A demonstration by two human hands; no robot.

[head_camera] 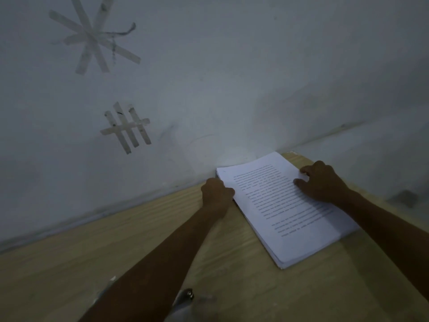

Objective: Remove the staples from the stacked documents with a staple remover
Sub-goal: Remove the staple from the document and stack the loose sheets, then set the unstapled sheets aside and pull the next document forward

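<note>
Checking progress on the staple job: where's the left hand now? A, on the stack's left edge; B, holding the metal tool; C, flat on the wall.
A: the left hand grips the left edge of the paper stack; the right hand rests on its top page.

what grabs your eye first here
The white stack of printed pages on the wooden table, with the left hand gripping its left edge and the right hand resting on top. On the wall behind, tape strips form a star and, lower, a hash mark.
</note>
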